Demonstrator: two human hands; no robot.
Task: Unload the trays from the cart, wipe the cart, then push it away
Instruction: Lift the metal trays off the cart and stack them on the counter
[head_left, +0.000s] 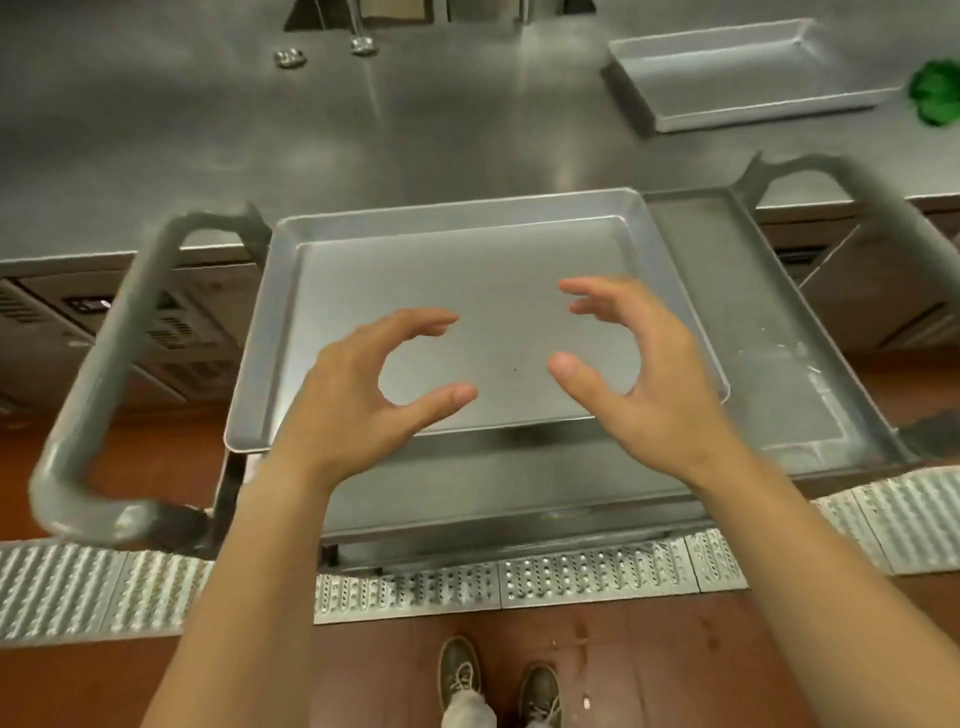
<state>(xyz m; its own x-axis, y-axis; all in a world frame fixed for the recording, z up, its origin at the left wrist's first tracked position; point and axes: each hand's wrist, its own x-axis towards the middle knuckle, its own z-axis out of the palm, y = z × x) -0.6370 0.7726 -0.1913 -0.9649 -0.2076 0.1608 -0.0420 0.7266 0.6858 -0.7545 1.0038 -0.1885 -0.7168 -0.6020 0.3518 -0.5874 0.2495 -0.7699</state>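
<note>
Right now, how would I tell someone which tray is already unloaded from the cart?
Start at the long steel counter beyond the cart. Look to its far right end, beside a green object. The unloaded tray lies there, empty and at an angle, while the other tray rests on the cart beneath both open hands.

One tray (467, 291) lies on the cart (753, 322), toward its left. Behind, a second tray (748, 73) sits on the counter (260, 145), right side.

Bare counter (415, 130) beyond tray (363, 249), hemmed by cart handles (104, 364).
</note>
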